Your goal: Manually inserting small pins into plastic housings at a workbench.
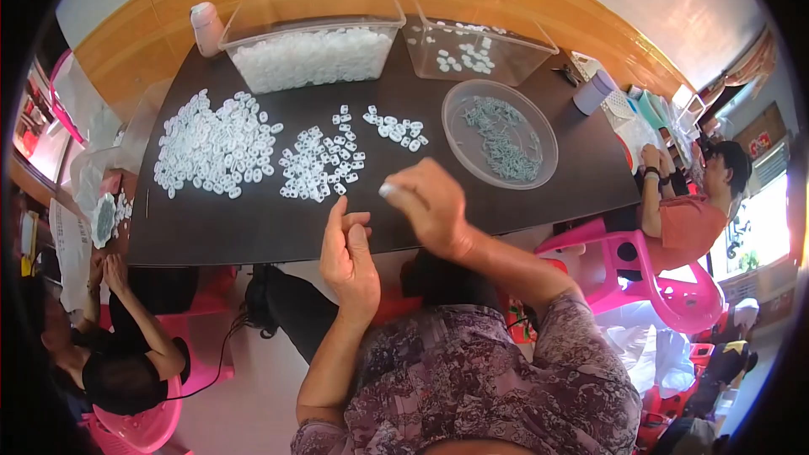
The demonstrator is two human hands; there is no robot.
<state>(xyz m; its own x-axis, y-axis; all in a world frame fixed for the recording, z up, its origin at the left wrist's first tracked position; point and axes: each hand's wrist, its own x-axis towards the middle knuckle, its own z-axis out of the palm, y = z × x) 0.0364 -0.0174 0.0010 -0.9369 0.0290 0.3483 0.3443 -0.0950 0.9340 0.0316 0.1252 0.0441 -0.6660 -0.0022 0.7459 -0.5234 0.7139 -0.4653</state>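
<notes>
My right hand (431,205) is above the table's near edge, its fingers closed on a small white plastic piece (387,190) that shows at the fingertips. Beside it, to the left, my left hand (349,254) is raised with fingers apart and partly bent; nothing shows between them. Just beyond my hands lies a loose spread of small white plastic pieces with holes (316,164). A smaller group of the same pieces (396,129) lies farther back, and a larger heap (215,143) is at the left. A round clear tray (452,147) of small grey metal parts (506,139) stands to the right.
At the back of the dark table (244,232) are a clear bin (316,13) full of white pieces and another bin (480,13) with a few. A pink bottle (206,29), a lilac cup (594,92) and pliers (565,75) stand or lie nearby. People sit left (122,354) and right (691,211).
</notes>
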